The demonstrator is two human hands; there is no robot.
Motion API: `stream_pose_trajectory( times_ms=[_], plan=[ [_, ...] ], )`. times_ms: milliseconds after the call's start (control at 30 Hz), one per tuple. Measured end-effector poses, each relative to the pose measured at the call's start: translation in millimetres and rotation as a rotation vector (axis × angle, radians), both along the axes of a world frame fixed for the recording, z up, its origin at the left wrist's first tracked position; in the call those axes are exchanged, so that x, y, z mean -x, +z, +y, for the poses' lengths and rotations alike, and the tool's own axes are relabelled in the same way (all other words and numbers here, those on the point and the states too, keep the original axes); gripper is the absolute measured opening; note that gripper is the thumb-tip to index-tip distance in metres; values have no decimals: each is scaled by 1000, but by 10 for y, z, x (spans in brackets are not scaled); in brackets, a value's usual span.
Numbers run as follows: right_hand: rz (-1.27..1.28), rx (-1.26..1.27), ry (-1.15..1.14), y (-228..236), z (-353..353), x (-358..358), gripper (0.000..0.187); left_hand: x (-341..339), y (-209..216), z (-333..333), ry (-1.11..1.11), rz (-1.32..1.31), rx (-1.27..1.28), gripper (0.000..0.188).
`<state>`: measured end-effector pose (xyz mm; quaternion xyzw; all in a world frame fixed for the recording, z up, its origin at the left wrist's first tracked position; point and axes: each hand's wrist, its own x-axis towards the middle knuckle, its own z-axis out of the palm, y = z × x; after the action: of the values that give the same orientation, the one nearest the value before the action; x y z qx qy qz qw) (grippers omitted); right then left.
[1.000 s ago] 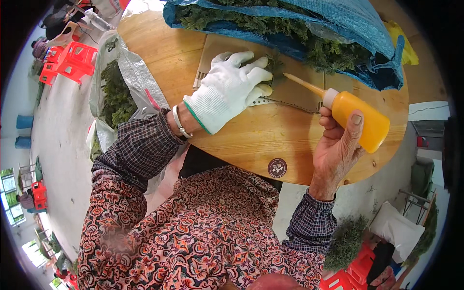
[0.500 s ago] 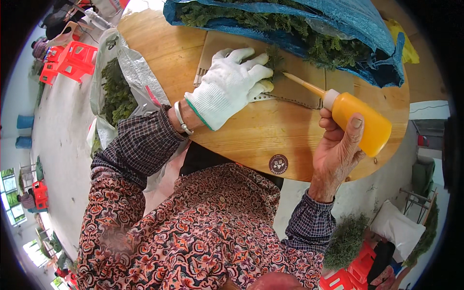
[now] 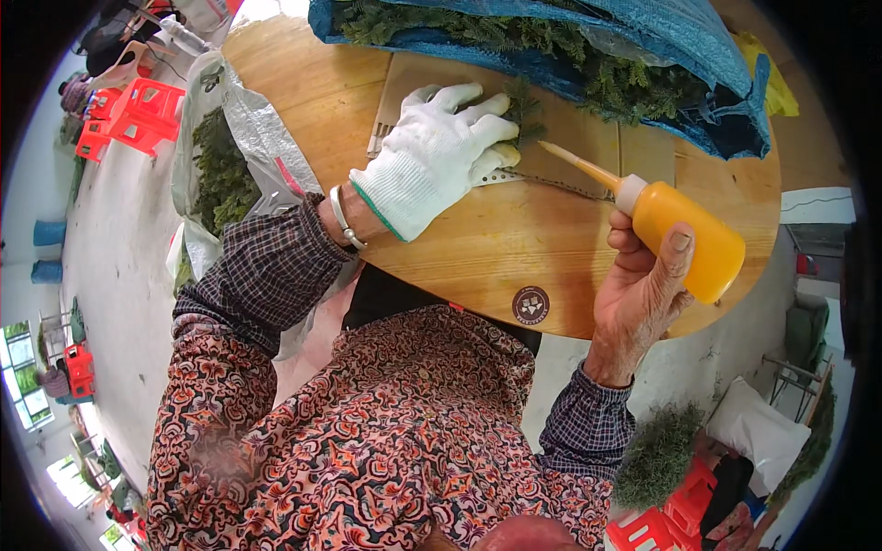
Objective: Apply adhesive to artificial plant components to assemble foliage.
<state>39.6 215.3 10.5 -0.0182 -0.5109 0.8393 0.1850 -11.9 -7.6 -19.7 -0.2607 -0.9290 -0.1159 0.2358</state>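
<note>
the yellow, cylindrical, soft-looking plastic squeeze bottle with a long tapered nozzle is on the right, above the table's right part. the bare right hand grips it, thumb along the near side and fingers curled beneath, tilting it so the nozzle points left and far; that hold seems chosen to aim the tip finely while leaving the thumb able to press.

the tip stands just beside a small, feathery green conifer sprig. the sprig lies on a flat brown cardboard sheet, which probably keeps the wood beneath clean.

the left hand, in a white knitted glove with a green hem, lies palm down over the cardboard, fingers spread and bent, tips at the sprig's left side, likely to steady it. the glove hides the underside, so i cannot tell whether the thumb pinches the sprig.

beneath is a round, pale wooden table with 1 round dark sticker at the near edge. at the far side lies a blue woven-plastic bag of conifer branches, apparently within easy reach. left of the table stands a whitish plastic sack holding more greenery; farther left are red plastic stools.
</note>
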Motion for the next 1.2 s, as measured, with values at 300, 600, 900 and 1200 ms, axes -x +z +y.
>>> stream_pose_trajectory(
  times_ms=[300, 600, 900, 1200],
  plan=[
    [13, 23, -7, -33, 2, -81, 41, -8, 20, -9, -2, 1, 45, 26],
    [1, 34, -30, -52, -32, -76, 43, -4, 25, 10, -2, 36, 44, 26],
    [46, 21, -34, -96, -24, -108, 45, -17, 22, 11, 13, 58, 51, 25],
    [47, 46, -20, -104, -43, -180, 47, -16, 10, 17, 23, 26, 36, 25]
  ],
)
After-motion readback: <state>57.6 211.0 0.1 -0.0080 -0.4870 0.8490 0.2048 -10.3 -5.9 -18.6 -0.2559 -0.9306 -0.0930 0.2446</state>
